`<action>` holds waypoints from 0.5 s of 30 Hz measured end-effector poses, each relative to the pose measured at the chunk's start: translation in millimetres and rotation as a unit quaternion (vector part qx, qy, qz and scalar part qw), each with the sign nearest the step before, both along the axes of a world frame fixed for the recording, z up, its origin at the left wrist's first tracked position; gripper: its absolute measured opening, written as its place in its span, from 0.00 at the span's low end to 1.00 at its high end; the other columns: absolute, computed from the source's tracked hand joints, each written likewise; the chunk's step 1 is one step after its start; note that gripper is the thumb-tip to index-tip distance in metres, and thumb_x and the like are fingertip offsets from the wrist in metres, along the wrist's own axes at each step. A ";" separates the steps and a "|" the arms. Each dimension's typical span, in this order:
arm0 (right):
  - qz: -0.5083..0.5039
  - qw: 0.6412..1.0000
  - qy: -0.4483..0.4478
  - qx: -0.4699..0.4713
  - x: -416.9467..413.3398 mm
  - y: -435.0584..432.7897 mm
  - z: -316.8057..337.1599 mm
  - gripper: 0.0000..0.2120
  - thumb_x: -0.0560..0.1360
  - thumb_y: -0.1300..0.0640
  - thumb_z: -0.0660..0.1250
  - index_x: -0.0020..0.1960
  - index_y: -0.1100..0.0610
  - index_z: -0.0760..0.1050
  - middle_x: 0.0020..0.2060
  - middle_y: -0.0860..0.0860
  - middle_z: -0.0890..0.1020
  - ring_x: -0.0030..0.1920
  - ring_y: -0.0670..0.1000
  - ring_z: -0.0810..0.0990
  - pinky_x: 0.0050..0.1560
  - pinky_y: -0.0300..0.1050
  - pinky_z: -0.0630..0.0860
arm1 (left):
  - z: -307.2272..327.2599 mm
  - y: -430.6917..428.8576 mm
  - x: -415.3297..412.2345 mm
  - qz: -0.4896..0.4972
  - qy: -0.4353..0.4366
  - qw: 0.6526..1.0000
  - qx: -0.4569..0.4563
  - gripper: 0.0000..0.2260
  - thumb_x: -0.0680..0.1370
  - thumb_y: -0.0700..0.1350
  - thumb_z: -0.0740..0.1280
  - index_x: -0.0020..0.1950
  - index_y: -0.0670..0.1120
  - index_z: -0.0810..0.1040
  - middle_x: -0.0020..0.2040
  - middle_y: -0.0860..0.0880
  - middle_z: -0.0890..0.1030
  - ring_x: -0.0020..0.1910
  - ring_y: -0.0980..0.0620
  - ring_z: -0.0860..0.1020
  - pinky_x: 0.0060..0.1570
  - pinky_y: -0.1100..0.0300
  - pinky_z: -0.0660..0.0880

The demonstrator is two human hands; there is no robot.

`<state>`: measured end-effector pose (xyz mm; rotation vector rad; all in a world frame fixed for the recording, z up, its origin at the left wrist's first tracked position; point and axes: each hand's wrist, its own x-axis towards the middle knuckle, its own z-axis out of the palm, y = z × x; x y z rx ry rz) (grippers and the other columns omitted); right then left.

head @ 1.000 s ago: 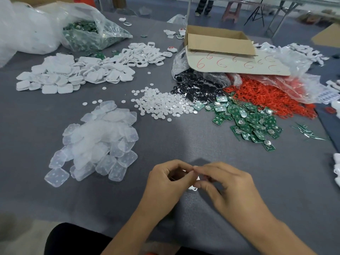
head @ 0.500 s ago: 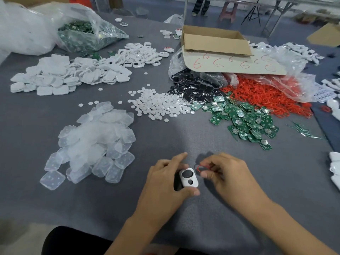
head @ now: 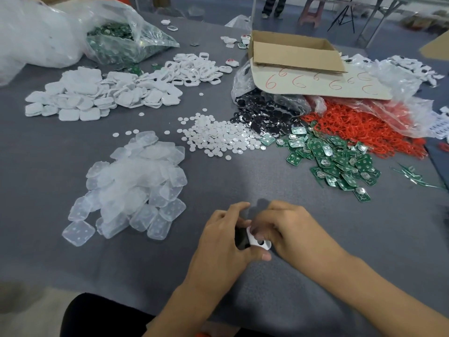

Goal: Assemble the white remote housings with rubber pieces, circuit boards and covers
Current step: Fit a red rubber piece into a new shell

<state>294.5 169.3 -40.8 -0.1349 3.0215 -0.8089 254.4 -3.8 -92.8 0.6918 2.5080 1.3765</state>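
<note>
White housing (head: 252,239), largely covered by the curled fingers of the left hand (head: 223,239) and right hand (head: 291,229); its contents are not discernible. The white bag (head: 29,32) and a person's legs (head: 271,6) are cut off by the frame's edge.

Grey table (head: 364,239): clear pads (head: 136,183) left, white covers (head: 85,98) upper left, discs (head: 218,137) centre, green boards (head: 335,159) right, red rings (head: 359,127) and box (head: 291,52) upper right.

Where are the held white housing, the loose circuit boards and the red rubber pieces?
white housing (head: 253,240): head view, white rim.
circuit boards (head: 335,161): head view, pile's middle.
red rubber pieces (head: 364,132): head view, heap's middle.
</note>
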 end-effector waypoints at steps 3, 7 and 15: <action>0.018 1.000 -0.003 0.005 -2.6 3.8 2.3 0.07 0.73 0.60 0.74 0.45 0.47 0.84 0.39 0.42 0.76 0.37 0.42 0.77 0.40 0.34 0.73 | 0.7 0.3 0.8 0.004 -0.011 1.000 0.011 0.39 0.57 0.58 0.83 0.63 0.69 0.68 0.53 0.63 0.76 0.59 0.71 0.73 0.51 0.79 0.66; 0.081 0.995 -0.019 -0.059 -12.0 14.7 9.1 0.03 0.72 0.57 0.77 0.45 0.51 0.86 0.39 0.46 0.81 0.42 0.43 0.80 0.45 0.33 0.74 | 1.5 -0.9 1.4 0.006 -0.038 0.999 0.024 0.34 0.58 0.56 0.84 0.59 0.65 0.72 0.54 0.61 0.77 0.58 0.71 0.74 0.52 0.79 0.65; 0.128 0.966 -0.118 -0.191 -44.0 31.4 4.7 0.08 0.65 0.60 0.82 0.42 0.55 0.87 0.38 0.43 0.84 0.39 0.41 0.83 0.41 0.29 0.73 | 6.3 -1.1 0.9 0.008 -0.076 0.997 0.028 0.30 0.58 0.56 0.84 0.55 0.64 0.72 0.54 0.61 0.78 0.57 0.69 0.75 0.50 0.74 0.69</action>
